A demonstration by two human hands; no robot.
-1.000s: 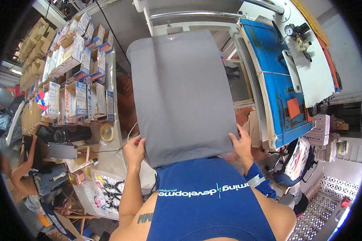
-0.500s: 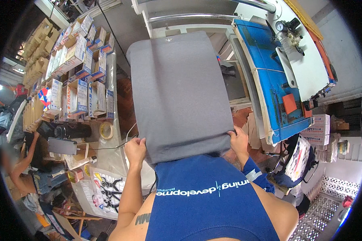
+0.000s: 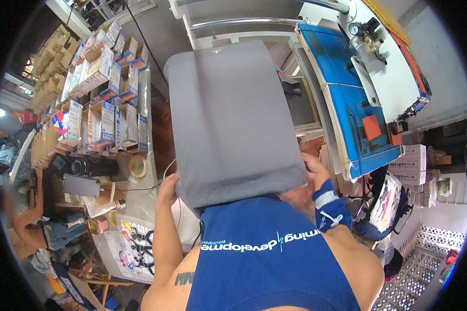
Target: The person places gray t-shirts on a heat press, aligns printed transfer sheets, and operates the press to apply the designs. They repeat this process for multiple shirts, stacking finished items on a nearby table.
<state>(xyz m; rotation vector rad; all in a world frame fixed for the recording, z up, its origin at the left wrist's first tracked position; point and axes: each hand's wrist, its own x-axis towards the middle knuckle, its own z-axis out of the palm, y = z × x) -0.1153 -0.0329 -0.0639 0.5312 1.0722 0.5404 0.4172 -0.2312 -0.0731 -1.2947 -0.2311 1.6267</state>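
Mostly smooth, the cloth [image 3: 233, 114] spreads ahead of the left hand [image 3: 168, 189] and right hand [image 3: 317, 169], creased between them. Whether either grips it, I cannot tell.

Grey fabric [image 3: 233, 122] on hidden support, table [image 3: 142, 207] with open boxes [image 3: 107, 122], tape roll [image 3: 132, 168]

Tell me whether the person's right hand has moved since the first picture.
Yes: judged against the blue board, the right hand has shifted slightly to the right, narrowing the gap between them.
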